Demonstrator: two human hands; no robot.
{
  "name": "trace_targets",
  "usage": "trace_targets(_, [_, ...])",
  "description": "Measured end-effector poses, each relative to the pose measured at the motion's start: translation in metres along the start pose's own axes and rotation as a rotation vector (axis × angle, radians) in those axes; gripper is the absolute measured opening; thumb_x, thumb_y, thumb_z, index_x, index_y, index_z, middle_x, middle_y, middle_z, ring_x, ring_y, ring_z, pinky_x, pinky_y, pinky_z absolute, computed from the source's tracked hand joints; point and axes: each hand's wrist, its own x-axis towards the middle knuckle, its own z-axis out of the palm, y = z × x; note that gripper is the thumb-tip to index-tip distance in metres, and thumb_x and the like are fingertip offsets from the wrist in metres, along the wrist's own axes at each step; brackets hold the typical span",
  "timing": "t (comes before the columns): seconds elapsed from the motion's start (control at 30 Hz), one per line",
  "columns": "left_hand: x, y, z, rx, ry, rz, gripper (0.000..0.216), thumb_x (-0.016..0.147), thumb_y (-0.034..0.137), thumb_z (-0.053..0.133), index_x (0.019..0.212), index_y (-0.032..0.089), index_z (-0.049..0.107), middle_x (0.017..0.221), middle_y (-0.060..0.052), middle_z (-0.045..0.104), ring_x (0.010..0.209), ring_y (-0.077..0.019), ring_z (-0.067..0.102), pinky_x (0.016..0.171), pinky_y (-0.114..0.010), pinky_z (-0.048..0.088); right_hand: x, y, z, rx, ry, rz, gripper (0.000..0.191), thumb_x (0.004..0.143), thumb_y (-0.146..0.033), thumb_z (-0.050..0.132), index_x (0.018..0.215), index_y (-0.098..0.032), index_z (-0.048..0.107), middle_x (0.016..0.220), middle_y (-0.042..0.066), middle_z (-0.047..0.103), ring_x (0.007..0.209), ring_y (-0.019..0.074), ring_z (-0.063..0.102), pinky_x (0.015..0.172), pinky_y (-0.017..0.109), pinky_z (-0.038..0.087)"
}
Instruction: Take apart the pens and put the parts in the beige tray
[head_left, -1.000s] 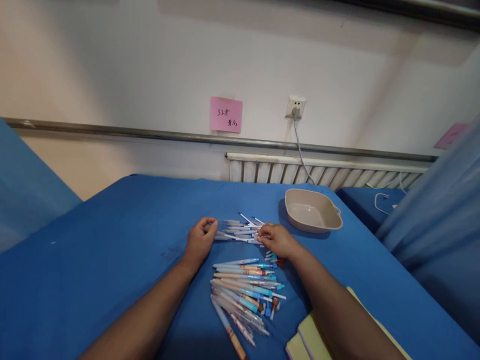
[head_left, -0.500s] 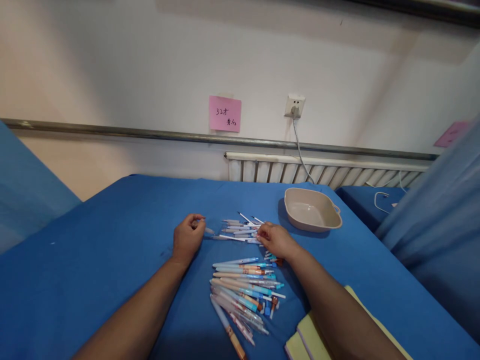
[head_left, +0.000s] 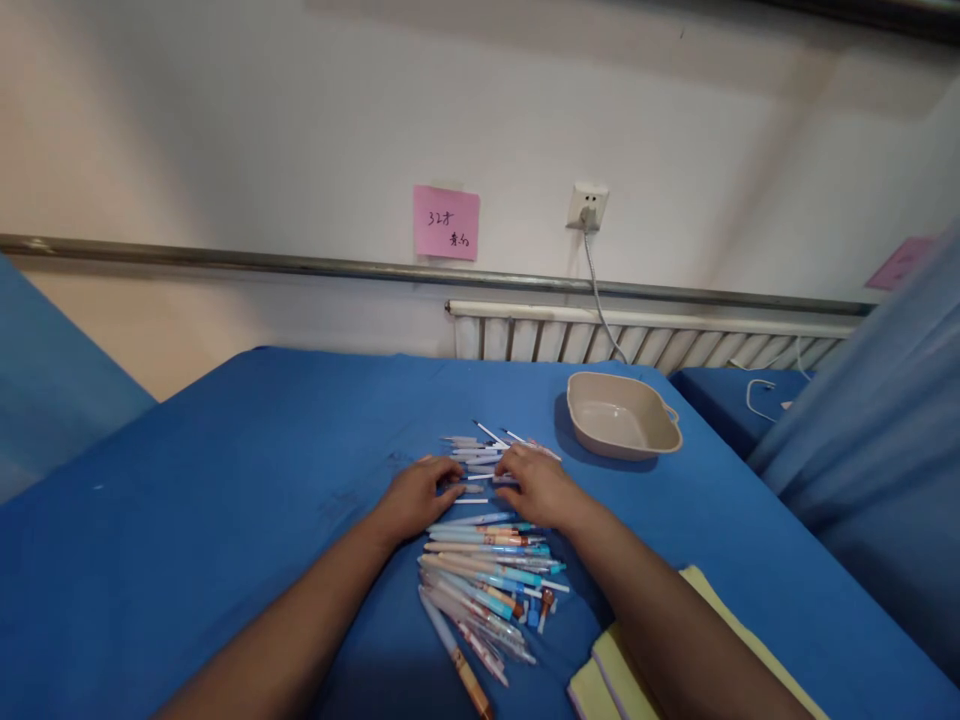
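Note:
My left hand [head_left: 421, 494] rests on the blue cloth at the left ends of a loose group of pen parts, thumb and fingers apart. A translucent pen barrel [head_left: 473, 489] lies by its thumb. A thin white refill [head_left: 471, 501] lies just nearer to me. At the right ends of the same parts is my right hand [head_left: 541, 486], its fingers curved and parted, covering some of them. Behind the hands, pale barrels [head_left: 463, 446] and dark-tipped refills [head_left: 489, 432] lie side by side. Nearer me lies a pile of decorated pens [head_left: 480, 560] in blue, peach and clear.
A beige basin [head_left: 622, 415] stands at the back right of the blue-covered table [head_left: 247, 470]. A folded yellow cloth [head_left: 615, 680] lies under my right forearm. Behind are a radiator [head_left: 525, 335], a metal rail [head_left: 315, 265] and a plugged socket [head_left: 589, 207]. A blue curtain [head_left: 862, 480] hangs at right.
My left hand has moved right and nearer, and the barrel it held now lies on the cloth by the other parts. My right hand has shifted slightly left, its fingers more spread.

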Motion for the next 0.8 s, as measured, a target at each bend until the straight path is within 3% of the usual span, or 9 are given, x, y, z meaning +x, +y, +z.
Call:
trace_targets(0.13, [0.001, -0.001, -0.003, 0.026, 0.159, -0.002, 0.021, 0.079, 0.032, 0.055, 0.092, 0.018, 0.065, 0.086, -0.005, 0.067, 0.083, -0.0195, 0.06, 0.077, -0.031, 0.044, -0.001, -0.013, 0.004, 0.054, -0.158, -0.121, 0.019, 0.077, -0.026, 0.062, 0.095, -0.019, 0.062, 0.092, 0.004, 0.064, 0.083, 0.0164, 0.058, 0.072, 0.025, 0.04])
trace_targets(0.3, [0.001, 0.001, -0.004, -0.074, 0.302, -0.078, 0.024, 0.081, 0.033, 0.052, 0.094, 0.017, 0.064, 0.084, -0.005, 0.066, 0.078, -0.0179, 0.06, 0.076, -0.03, 0.046, -0.001, -0.013, 0.009, 0.04, -0.124, -0.121, 0.017, 0.078, -0.019, 0.056, 0.093, -0.018, 0.063, 0.093, 0.007, 0.065, 0.086, 0.0185, 0.057, 0.076, 0.027, 0.04])
trace_targets(0.47, [0.0, 0.009, -0.005, -0.22, 0.169, -0.078, 0.027, 0.079, 0.037, 0.056, 0.096, 0.018, 0.064, 0.089, -0.005, 0.067, 0.081, -0.018, 0.06, 0.077, -0.03, 0.047, 0.005, 0.008, 0.02, 0.46, 0.021, 0.086, 0.012, 0.083, -0.023, 0.05, 0.089, -0.019, 0.06, 0.077, 0.0, 0.062, 0.069, 0.0126, 0.054, 0.063, 0.022, 0.04])
trace_targets(0.63, [-0.001, 0.015, -0.006, -0.243, 0.083, -0.003, 0.025, 0.08, 0.035, 0.056, 0.097, 0.019, 0.064, 0.091, -0.004, 0.066, 0.081, -0.0172, 0.06, 0.076, -0.028, 0.047, 0.012, 0.018, 0.03, 0.875, 0.059, 0.278, 0.012, 0.082, -0.028, 0.052, 0.087, -0.018, 0.057, 0.057, -0.005, 0.054, 0.051, 0.009, 0.048, 0.052, 0.019, 0.039])
trace_targets(0.8, [0.001, 0.017, -0.002, -0.239, 0.105, -0.001, 0.021, 0.082, 0.034, 0.052, 0.091, 0.019, 0.063, 0.088, -0.004, 0.067, 0.082, -0.0176, 0.061, 0.077, -0.028, 0.046, 0.013, 0.01, 0.024, 1.015, 0.055, 0.312, 0.021, 0.074, -0.036, 0.06, 0.083, -0.017, 0.06, 0.067, -0.003, 0.061, 0.048, 0.0073, 0.048, 0.048, 0.02, 0.038])
